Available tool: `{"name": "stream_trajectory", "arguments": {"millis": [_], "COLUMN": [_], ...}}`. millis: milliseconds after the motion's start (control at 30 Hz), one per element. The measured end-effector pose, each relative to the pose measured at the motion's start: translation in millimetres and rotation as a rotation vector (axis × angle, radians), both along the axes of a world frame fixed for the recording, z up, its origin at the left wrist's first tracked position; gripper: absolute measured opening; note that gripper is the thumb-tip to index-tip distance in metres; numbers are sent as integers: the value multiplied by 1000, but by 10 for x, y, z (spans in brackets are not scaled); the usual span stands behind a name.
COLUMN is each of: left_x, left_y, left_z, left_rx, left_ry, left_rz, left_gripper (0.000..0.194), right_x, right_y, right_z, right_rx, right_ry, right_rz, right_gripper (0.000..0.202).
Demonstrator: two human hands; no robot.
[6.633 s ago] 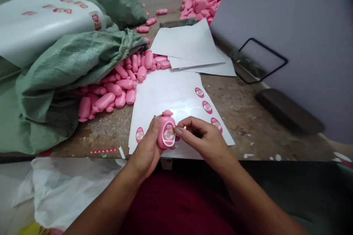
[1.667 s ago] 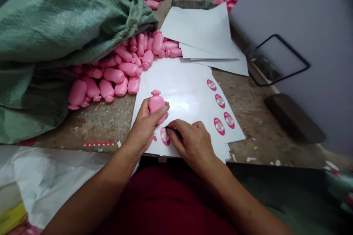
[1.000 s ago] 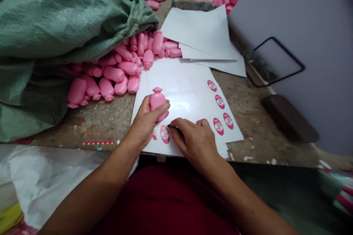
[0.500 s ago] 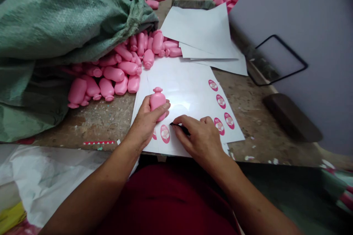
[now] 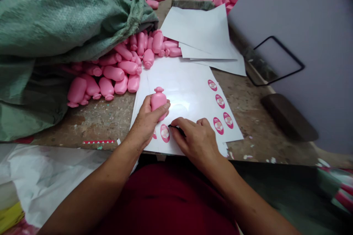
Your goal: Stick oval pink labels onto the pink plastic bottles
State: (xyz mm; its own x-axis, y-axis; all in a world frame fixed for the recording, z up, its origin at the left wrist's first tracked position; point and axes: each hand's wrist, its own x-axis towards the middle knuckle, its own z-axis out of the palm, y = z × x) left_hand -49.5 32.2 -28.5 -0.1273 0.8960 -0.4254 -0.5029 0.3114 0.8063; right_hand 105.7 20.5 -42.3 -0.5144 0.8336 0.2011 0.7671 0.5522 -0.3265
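My right fingers [image 5: 177, 122] pinch a slim black tool [image 5: 181, 131] beside an oval label [image 5: 164, 133]. My left fingers [image 5: 162, 109] hold a pink bottle [image 5: 158, 100] over the sheet [image 5: 179, 80], visible face unlabelled. Five further labels [image 5: 218, 125] remain in view; loose bottles [image 5: 114, 73] beyond show none.

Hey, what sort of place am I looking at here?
Probably a small workshop. There's a worn, littered table, a heap of matching pink bottles at the mouth of a green sack, and a sheet with oval labels.
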Motion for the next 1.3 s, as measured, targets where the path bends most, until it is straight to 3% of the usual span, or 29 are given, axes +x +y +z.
{"name": "stream_trajectory", "arguments": {"millis": [333, 733, 867, 1000, 1167, 1300], "left_x": [-18, -9, -10, -5, -21, -51], "left_y": [19, 5, 10, 18, 22, -7], "left_z": [12, 19, 14, 20, -11, 25], "left_rx": [-6, -21, -13, -20, -11, 6], "left_ry": [-30, -77, -63, -53, -15, -1], "left_rz": [11, 28, 25, 29, 14, -15], "left_gripper": [39, 43, 41, 41, 40, 44], "right_x": [21, 51, -18, -48, 37, 114], "right_y": [57, 47, 61, 103, 165, 169], "right_z": [31, -9, -20, 34, 281, 434], "right_rx": [-207, -47, -59, -292, -816, -922], "right_ry": [112, 78, 35, 138, 632, 859], "right_rz": [-28, 43, -39, -155, -194, -187], "right_gripper": [15, 12, 16, 21, 31, 31]}}
